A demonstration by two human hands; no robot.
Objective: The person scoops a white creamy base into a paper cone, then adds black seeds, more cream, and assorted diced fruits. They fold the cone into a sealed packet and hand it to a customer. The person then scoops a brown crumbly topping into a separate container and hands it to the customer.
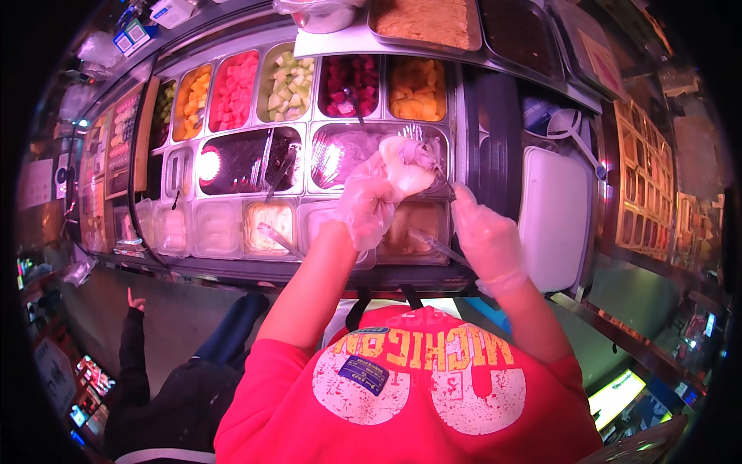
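Observation:
My left hand (365,209), in a clear plastic glove, is closed round a pale, white, folded-looking thing (410,168); its exact kind is unclear. It hangs over a metal pan (317,139) of glossy, translucent contents. My right hand (488,236), also gloved, is closed at the right of that thing. A thin metal utensil (444,188) appears to run from its fingers toward the white thing; its working end is partly hidden. Below the hands, a container of brownish contents (406,228) has a clear-handled spoon (437,246) in it.
Pans of diced pink fruit (234,89), green-white cubes (290,85), dark red cubes (348,85) and orange pieces (417,89) line the far side. A dark jelly pan (239,162) lies left. A white lid (553,220) lies right. Another person (178,394) stands at lower left.

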